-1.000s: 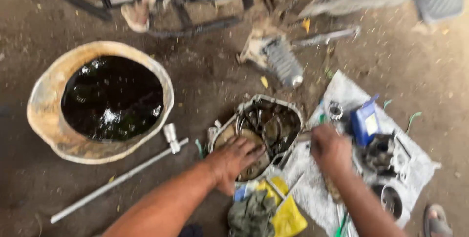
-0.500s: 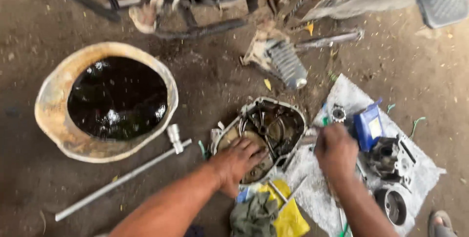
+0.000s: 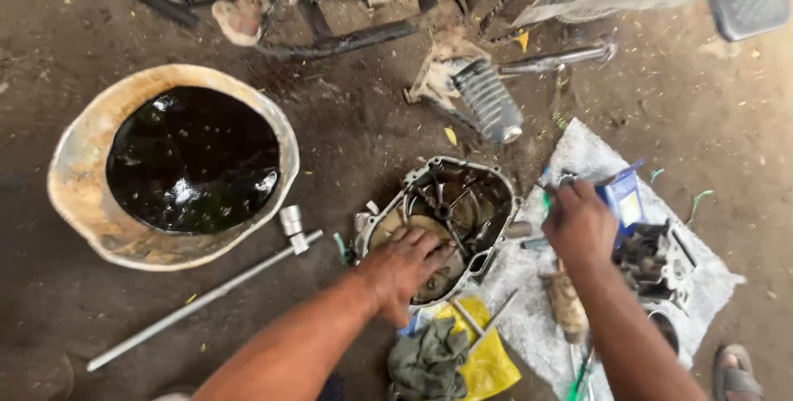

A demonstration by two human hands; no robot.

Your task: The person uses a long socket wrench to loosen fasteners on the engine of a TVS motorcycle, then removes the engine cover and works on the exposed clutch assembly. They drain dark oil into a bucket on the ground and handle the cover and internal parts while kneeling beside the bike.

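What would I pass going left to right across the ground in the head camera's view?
Basin of dark oil → long socket wrench → left hand pressing on the open engine cover → right hand → blue box → dark engine part on the white cloth.

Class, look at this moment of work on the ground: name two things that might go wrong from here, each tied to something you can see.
1. The basin of dark oil sits open beside the long wrench; a knock might spill it.
2. The left hand presses inside the open engine cover lying on bare dirt, so grit may get in, while the right hand works over the cloth.
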